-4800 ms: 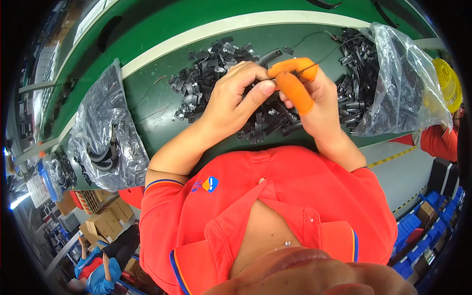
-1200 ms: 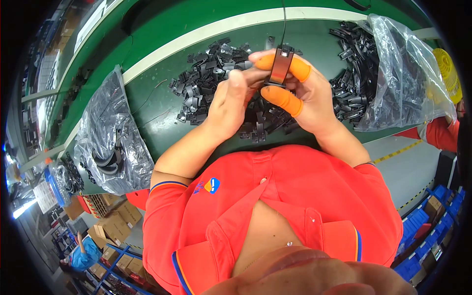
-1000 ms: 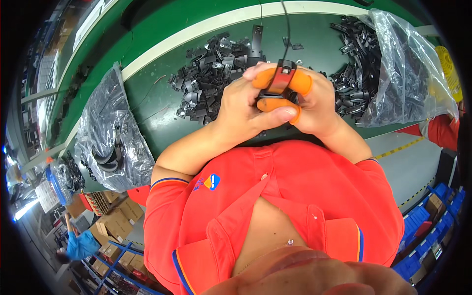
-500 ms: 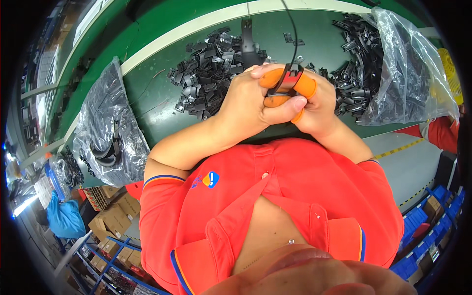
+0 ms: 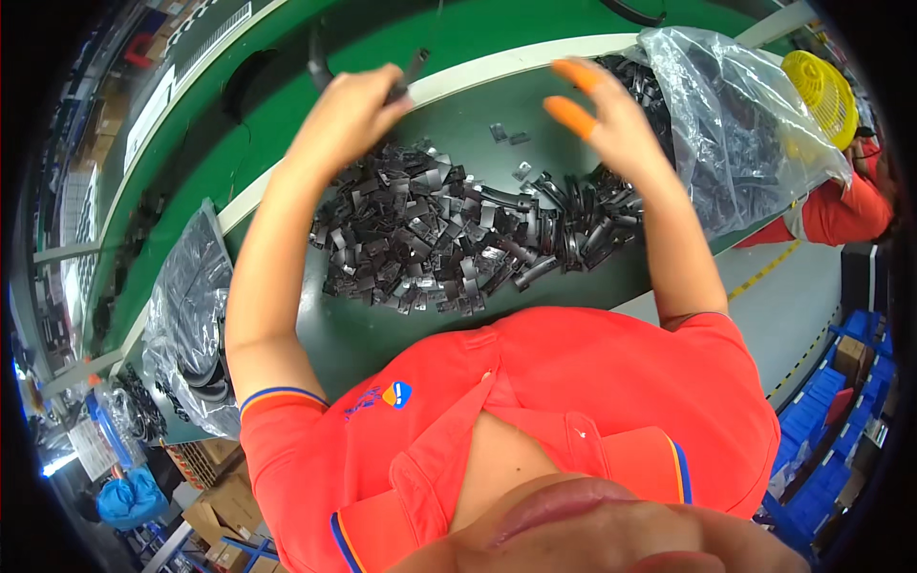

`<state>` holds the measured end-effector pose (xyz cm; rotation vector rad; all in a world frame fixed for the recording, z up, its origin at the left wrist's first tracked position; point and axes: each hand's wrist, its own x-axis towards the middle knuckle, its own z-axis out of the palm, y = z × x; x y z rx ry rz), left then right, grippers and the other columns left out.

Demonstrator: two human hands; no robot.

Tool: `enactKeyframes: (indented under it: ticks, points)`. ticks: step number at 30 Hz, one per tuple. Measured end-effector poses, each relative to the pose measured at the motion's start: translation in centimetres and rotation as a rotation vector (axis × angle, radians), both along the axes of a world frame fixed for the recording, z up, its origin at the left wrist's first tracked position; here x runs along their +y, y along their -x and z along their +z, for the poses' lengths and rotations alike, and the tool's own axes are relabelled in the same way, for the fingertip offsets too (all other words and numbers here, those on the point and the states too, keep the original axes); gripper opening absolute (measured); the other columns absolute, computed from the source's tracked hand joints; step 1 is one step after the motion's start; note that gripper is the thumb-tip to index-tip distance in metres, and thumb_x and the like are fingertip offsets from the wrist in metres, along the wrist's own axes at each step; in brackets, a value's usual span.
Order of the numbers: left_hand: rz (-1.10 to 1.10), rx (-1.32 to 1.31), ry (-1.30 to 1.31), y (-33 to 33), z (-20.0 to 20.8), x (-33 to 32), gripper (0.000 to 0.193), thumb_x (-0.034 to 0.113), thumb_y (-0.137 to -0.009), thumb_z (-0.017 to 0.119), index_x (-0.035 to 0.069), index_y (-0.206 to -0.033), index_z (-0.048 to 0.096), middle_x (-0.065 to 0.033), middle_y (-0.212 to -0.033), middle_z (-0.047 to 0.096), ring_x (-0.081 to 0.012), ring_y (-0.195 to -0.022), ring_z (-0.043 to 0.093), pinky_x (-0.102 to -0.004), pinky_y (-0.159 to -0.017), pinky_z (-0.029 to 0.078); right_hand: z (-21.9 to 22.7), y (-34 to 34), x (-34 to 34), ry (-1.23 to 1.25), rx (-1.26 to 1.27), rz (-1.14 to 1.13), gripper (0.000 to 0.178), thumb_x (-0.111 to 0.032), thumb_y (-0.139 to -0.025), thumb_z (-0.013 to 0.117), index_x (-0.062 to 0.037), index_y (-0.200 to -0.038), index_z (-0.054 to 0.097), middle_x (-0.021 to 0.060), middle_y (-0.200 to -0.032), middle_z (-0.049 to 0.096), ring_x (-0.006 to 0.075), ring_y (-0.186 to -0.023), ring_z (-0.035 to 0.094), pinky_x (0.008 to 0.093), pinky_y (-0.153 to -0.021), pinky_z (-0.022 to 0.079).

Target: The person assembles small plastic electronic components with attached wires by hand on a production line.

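My left hand (image 5: 346, 116) is closed on a curved black plastic band (image 5: 417, 65), reaching past the far white edge toward the green belt. Parts of the band show on both sides of the fingers; the grip hides its middle. My right hand (image 5: 626, 134) has orange finger covers and its fingers are spread with nothing in them, over the far right of the table near a clear plastic bag (image 5: 731, 134). Between my arms lies a heap of small black clip-like pieces (image 5: 406, 224), merging on its right with longer curved black parts (image 5: 592, 229).
A white rail (image 5: 516, 59) separates the green tabletop from the green belt (image 5: 272, 95). Another plastic bag (image 5: 191, 306) with black bands lies at the left. A yellow basket (image 5: 820, 95) and a person's red sleeve (image 5: 836, 215) are at the right.
My hands were together in front of my chest around a black band and have parted. The left went far left with a band; the right moved away and opened. More of the heap shows.
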<state>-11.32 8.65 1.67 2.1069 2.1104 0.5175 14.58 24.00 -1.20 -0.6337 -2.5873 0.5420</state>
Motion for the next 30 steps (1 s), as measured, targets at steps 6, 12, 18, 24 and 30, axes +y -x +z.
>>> enactKeyframes:
  ticks: [6, 12, 18, 24, 30]
  points:
    - [-0.071, 0.34, 0.005, 9.5, -5.2, 3.8, 0.04, 0.036, -0.078, 0.062, 0.002, -0.099, 0.058, -0.0164, -0.1, 0.06, -0.0325, -0.098, 0.054, -0.0397, -0.086, 0.042, -4.7, -2.8, 5.1, -0.372, -0.288, -0.473, 0.046, -0.023, -0.081, 0.059, -0.006, -0.122, 0.048, 0.0216, -0.128, 0.044, 0.0363, -0.114, 0.045, 0.0385, -0.095, 0.037]
    - [0.478, 0.408, -0.41, 20.2, -8.0, 4.5, 0.035, 0.023, -0.086, 0.048, 0.002, -0.115, 0.051, -0.0176, -0.117, 0.052, -0.0328, -0.109, 0.048, -0.0375, -0.093, 0.038, -2.8, 0.4, -1.0, -0.152, -0.172, -0.141, 0.036, -0.017, -0.077, 0.063, -0.0091, -0.112, 0.057, 0.0144, -0.119, 0.053, 0.0338, -0.104, 0.052, 0.0372, -0.089, 0.041]
    - [0.823, 0.724, -0.304, 27.8, -12.6, 3.5, 0.045, 0.024, -0.083, 0.052, 0.01, -0.125, 0.041, -0.0131, -0.124, 0.045, -0.0288, -0.121, 0.036, -0.0398, -0.097, 0.034, -2.0, 0.1, -3.2, -0.311, -0.152, -0.087, 0.033, -0.016, -0.072, 0.067, -0.0105, -0.103, 0.061, 0.0085, -0.109, 0.058, 0.0272, -0.093, 0.055, 0.0402, -0.087, 0.037]
    - [0.892, 0.286, -0.116, 30.5, -11.8, 3.6, 0.031, 0.017, -0.083, 0.046, 0.007, -0.112, 0.048, -0.0221, -0.102, 0.057, -0.041, -0.097, 0.054, -0.0487, -0.082, 0.045, -2.0, -0.1, -2.4, -0.221, -0.173, -0.113, 0.029, -0.013, -0.069, 0.069, -0.0099, -0.096, 0.06, 0.0057, -0.107, 0.056, 0.0258, -0.099, 0.052, 0.0433, -0.091, 0.033]
    - [1.009, 0.234, -0.587, 33.0, -2.4, -1.4, 0.038, 0.025, -0.07, 0.059, 0.0, -0.1, 0.058, -0.0228, -0.081, 0.063, -0.0366, -0.079, 0.062, -0.0449, -0.075, 0.048, -1.8, -0.9, -1.9, -0.192, -0.275, -0.12, 0.022, -0.012, -0.077, 0.063, -0.0099, -0.098, 0.058, 0.0043, -0.11, 0.056, 0.0249, -0.11, 0.049, 0.0559, -0.1, 0.025]
